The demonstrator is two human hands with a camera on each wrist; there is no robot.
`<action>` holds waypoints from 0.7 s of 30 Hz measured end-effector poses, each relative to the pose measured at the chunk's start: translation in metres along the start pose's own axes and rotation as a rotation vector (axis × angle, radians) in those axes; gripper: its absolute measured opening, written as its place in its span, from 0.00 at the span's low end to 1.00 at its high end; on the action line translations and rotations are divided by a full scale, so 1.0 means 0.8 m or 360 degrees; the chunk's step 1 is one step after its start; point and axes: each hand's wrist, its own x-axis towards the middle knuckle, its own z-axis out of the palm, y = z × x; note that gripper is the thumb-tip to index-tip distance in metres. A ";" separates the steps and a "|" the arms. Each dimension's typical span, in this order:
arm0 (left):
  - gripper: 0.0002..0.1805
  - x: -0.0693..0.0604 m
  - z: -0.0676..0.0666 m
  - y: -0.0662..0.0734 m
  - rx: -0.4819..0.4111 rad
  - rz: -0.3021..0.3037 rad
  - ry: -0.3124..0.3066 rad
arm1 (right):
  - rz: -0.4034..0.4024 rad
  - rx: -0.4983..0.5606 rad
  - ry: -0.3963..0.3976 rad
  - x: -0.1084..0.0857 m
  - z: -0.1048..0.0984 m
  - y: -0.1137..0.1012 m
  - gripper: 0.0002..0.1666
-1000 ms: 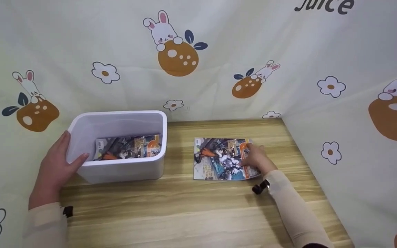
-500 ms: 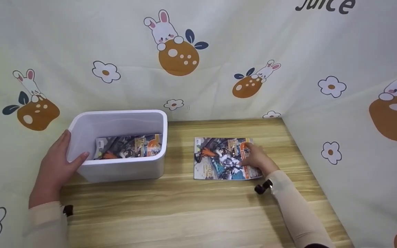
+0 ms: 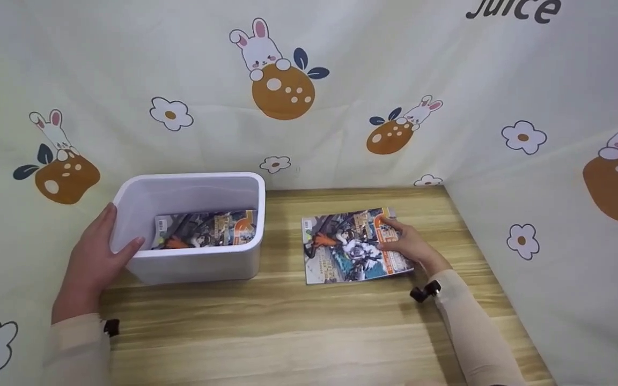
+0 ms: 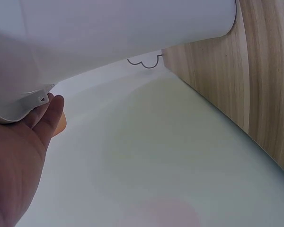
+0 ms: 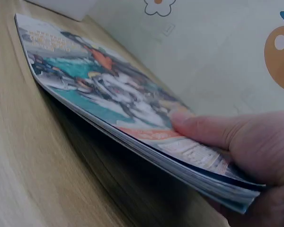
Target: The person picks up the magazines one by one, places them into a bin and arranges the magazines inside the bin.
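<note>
My right hand [image 3: 413, 244] pinches the right edge of a colourful magazine [image 3: 354, 249], thumb on the cover and the other fingers underneath. In the right wrist view the near end of the magazine [image 5: 118, 99] is lifted off the wood, while its far end stays low near the surface. To the left, a white plastic bin [image 3: 196, 265] stands on the table. My left hand [image 3: 97, 257] grips its left rim, thumb over the front corner. Inside the bin lies another magazine [image 3: 207, 229] with a matching cover, partly hidden by the front wall.
The wood-grain table [image 3: 287, 327] runs up to a pale cloth backdrop [image 3: 207, 139] printed with rabbits, oranges and flowers. Cloth also closes off the left and right sides. The bin stands close to the back cloth.
The right side of the magazine on the table has risen, and the magazine has turned slightly with my right hand. My left hand keeps its hold on the bin.
</note>
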 end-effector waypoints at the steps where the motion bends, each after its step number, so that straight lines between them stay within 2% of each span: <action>1: 0.58 0.000 0.000 0.001 -0.0002 0.0008 0.0006 | -0.0015 0.0024 0.0004 0.000 -0.001 0.000 0.59; 6: 0.58 0.003 -0.002 0.002 0.0001 0.0016 0.0024 | -0.0082 0.0107 0.0042 0.006 -0.002 -0.002 0.57; 13: 0.58 -0.001 -0.002 0.000 -0.0019 0.0000 0.0021 | -0.0091 0.0235 0.0074 0.010 0.001 -0.001 0.48; 16: 0.58 -0.002 -0.002 0.001 -0.0025 -0.0004 0.0014 | -0.0102 0.0242 0.0079 0.009 0.003 -0.001 0.49; 21: 0.58 -0.005 -0.002 0.002 -0.0036 -0.0007 -0.0001 | -0.0040 0.0206 0.0127 0.007 0.004 -0.001 0.51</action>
